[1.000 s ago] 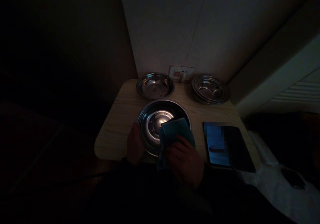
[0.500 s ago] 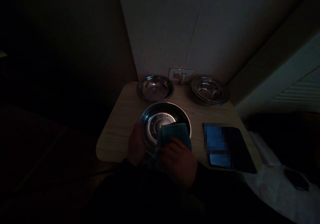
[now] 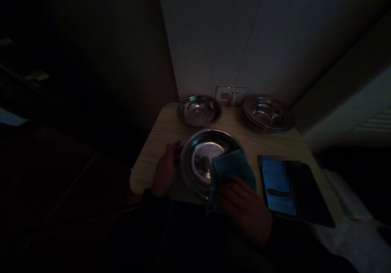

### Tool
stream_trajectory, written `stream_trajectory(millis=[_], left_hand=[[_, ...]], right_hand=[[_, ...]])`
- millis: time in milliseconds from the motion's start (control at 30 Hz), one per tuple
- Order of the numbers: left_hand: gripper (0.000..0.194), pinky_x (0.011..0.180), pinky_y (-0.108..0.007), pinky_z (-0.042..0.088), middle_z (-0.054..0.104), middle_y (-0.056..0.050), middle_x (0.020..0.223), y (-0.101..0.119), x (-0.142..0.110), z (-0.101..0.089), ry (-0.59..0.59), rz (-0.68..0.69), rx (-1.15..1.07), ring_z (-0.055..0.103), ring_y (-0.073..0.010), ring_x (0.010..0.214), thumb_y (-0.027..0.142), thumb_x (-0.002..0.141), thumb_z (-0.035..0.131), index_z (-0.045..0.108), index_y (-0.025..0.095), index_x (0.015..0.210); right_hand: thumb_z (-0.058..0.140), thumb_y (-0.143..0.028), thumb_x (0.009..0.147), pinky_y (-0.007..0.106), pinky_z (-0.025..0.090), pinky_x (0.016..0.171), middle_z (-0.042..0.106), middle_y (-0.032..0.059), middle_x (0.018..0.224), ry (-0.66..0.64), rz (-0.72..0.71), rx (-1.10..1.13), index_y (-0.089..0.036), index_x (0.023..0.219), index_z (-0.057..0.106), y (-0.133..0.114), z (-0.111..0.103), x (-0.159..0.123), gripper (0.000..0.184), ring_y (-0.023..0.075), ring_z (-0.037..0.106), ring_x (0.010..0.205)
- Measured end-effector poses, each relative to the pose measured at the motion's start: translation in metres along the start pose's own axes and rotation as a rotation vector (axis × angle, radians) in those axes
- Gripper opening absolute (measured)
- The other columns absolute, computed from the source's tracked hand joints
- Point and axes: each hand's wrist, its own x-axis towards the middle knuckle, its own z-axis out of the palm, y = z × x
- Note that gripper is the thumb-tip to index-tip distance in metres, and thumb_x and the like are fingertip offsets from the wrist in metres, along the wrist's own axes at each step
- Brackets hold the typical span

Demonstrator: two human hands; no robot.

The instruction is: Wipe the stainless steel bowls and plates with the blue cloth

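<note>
A steel basin [image 3: 199,159] rests at the front middle of a small wooden table. My right hand [image 3: 246,212] is closed on a folded teal cloth [image 3: 230,167], which lies over the basin's right rim and covers part of its inside. At the basin's left side is my left hand [image 3: 165,170], its fingers stretched out. In the dim light I cannot tell whether they touch the rim.
Behind stand a shallow steel basin [image 3: 199,111] on the left and a stack of steel basins [image 3: 269,116] on the right. A lit phone or tablet [image 3: 276,195] lies at right. A socket [image 3: 230,95] is in the wall [image 3: 214,41].
My left hand has loosened from the basin's left rim and its fingers have straightened. My right hand has drawn the cloth slightly toward the basin's right edge. The whole view has shifted.
</note>
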Motion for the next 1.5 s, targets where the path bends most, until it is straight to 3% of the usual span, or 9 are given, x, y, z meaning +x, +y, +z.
stream_trajectory(millis=[133,367,633,800,900,1033,1167,1333,1500], left_hand=[[0.051,0.089,-0.035,0.046,0.061,-0.012,0.118,-0.003,-0.016,-0.014,0.131,0.107,0.06,0.059,-0.0204,0.103,0.052,0.083,0.043,0.055,0.015,0.116],[0.045,0.077,-0.031,0.05,0.063,-0.007,0.112,-0.008,-0.047,-0.018,0.062,0.04,0.263,0.063,-0.016,0.088,0.046,0.084,0.047,0.052,0.021,0.121],[0.033,0.092,-0.033,0.045,0.059,-0.01,0.117,-0.008,-0.026,-0.018,-0.001,0.355,0.499,0.056,-0.0176,0.105,0.035,0.086,0.046,0.06,0.016,0.11],[0.038,0.107,-0.035,0.03,0.048,-0.01,0.135,-0.006,-0.002,-0.01,-0.211,0.511,0.519,0.041,-0.0174,0.126,0.031,0.088,0.042,0.055,0.014,0.12],[0.043,0.108,-0.035,0.028,0.045,-0.009,0.138,-0.005,0.009,-0.004,-0.279,0.422,0.41,0.039,-0.0164,0.127,0.033,0.089,0.039,0.05,0.014,0.126],[0.043,0.107,-0.036,0.029,0.051,-0.006,0.133,-0.009,0.011,0.001,-0.246,0.222,0.245,0.045,-0.0171,0.123,0.034,0.088,0.04,0.05,0.016,0.126],[0.042,0.105,-0.036,0.033,0.056,-0.006,0.129,-0.016,0.006,0.005,-0.187,0.167,0.109,0.048,-0.0181,0.12,0.034,0.087,0.041,0.053,0.016,0.123],[0.042,0.1,-0.036,0.038,0.059,-0.008,0.123,-0.018,0.001,0.006,0.041,0.097,0.159,0.052,-0.0202,0.115,0.038,0.084,0.046,0.056,0.016,0.118],[0.039,0.093,-0.034,0.043,0.065,-0.007,0.113,-0.014,-0.016,-0.001,0.006,0.056,0.187,0.057,-0.0201,0.106,0.044,0.084,0.046,0.061,0.018,0.109]], right_hand=[[0.036,-0.013,0.093,0.042,0.037,0.097,0.068,0.0056,0.086,0.03,0.053,0.023,-0.013,0.091,0.064,-0.005,0.002,0.005,0.028,0.0176,0.056,0.082],[0.036,-0.015,0.093,0.045,0.038,0.095,0.068,0.0051,0.09,0.046,0.101,0.049,-0.015,0.095,0.064,-0.016,0.003,0.009,0.027,0.0178,0.057,0.084],[0.043,-0.015,0.09,0.045,0.036,0.097,0.069,0.0051,0.094,0.025,0.142,0.062,-0.016,0.1,0.063,-0.023,-0.001,0.005,0.023,0.018,0.059,0.088],[0.042,-0.015,0.09,0.044,0.036,0.098,0.069,0.0043,0.092,0.023,0.137,0.073,-0.018,0.1,0.063,-0.022,-0.003,0.004,0.023,0.0166,0.059,0.088],[0.044,-0.016,0.089,0.044,0.034,0.1,0.069,0.0037,0.09,0.019,0.147,0.094,-0.018,0.098,0.063,-0.018,-0.006,0.004,0.022,0.0163,0.059,0.088],[0.044,-0.016,0.088,0.046,0.033,0.101,0.069,0.0042,0.091,-0.012,0.155,0.108,-0.017,0.098,0.063,-0.01,-0.011,0.002,0.021,0.0175,0.059,0.089],[0.045,-0.015,0.087,0.046,0.033,0.101,0.069,0.0046,0.092,-0.03,0.164,0.094,-0.017,0.097,0.063,-0.005,-0.013,0.002,0.021,0.0173,0.06,0.089],[0.045,-0.016,0.088,0.045,0.035,0.101,0.069,0.0046,0.09,-0.021,0.153,0.103,-0.016,0.098,0.063,-0.007,-0.012,0.005,0.021,0.0171,0.06,0.088],[0.044,-0.015,0.088,0.046,0.037,0.099,0.069,0.0044,0.09,-0.019,0.163,0.1,-0.016,0.097,0.063,-0.011,-0.009,0.008,0.021,0.0174,0.06,0.086]])
